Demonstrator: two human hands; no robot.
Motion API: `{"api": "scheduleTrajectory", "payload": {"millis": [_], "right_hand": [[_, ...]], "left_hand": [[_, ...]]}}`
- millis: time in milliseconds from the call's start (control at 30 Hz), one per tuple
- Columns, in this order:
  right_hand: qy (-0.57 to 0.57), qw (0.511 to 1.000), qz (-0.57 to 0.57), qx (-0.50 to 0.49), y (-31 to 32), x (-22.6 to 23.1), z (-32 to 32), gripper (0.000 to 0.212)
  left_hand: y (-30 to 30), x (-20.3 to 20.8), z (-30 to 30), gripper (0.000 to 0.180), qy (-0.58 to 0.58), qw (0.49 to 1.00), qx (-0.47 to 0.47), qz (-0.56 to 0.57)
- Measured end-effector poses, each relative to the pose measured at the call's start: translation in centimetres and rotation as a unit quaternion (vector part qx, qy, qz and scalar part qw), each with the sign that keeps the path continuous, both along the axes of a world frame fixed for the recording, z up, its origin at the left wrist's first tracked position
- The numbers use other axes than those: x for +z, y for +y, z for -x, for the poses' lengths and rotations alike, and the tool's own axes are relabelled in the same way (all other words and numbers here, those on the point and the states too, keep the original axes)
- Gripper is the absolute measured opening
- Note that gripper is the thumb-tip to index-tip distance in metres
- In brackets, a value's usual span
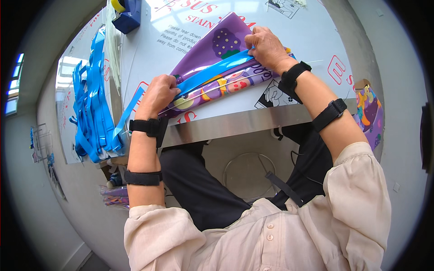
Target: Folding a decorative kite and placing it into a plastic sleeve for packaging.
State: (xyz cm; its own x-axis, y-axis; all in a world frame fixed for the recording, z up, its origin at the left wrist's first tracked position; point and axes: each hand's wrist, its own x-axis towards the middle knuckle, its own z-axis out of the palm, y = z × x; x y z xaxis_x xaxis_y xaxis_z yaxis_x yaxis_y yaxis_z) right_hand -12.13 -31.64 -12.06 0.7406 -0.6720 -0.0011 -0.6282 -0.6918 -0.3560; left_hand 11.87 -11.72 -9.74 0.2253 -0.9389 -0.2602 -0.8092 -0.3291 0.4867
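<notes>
A shiny blue ribbon is stretched slantwise across a folded purple plastic sheet printed with fruit shapes. My left hand is closed on the ribbon near the sheet's lower left corner, and the ribbon's tail runs on past it to the left. Farther up and to the right, my right hand pinches the ribbon between thumb and fingers at the sheet's right side. A thin pale rod lies along the sheet's near, brightly patterned part. Beneath my fingers, the sheet's edges are hidden.
Left on the table lies a heap of blue ribbons. Beside it are a bundle of thin white rods and a blue tape dispenser. Another printed purple sheet hangs by the right edge. A round stool stands below.
</notes>
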Motion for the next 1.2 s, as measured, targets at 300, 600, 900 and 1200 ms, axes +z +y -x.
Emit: {"api": "scheduleTrajectory", "payload": {"millis": [300, 600, 900, 1200], "right_hand": [[-0.08, 0.95, 0.21, 0.217, 1.9, -0.8, 2.6, 0.019], [0.003, 0.95, 0.123, 0.286, 3.1, 0.1, 5.3, 0.049], [0.13, 0.914, 0.23, 0.307, 3.9, 0.4, 5.4, 0.05], [0.117, 0.91, 0.236, 0.321, 3.9, 0.0, 5.2, 0.044]], "left_hand": [[1.7, -1.3, 1.7, 0.018, -0.072, 0.985, -0.001, 0.155], [2.9, -2.1, 4.1, 0.008, -0.2, 0.95, -0.055, 0.235], [6.2, -3.0, 7.9, 0.044, -0.328, 0.927, -0.089, 0.16], [5.7, -3.9, 7.7, 0.043, -0.325, 0.937, -0.059, 0.115]]}}
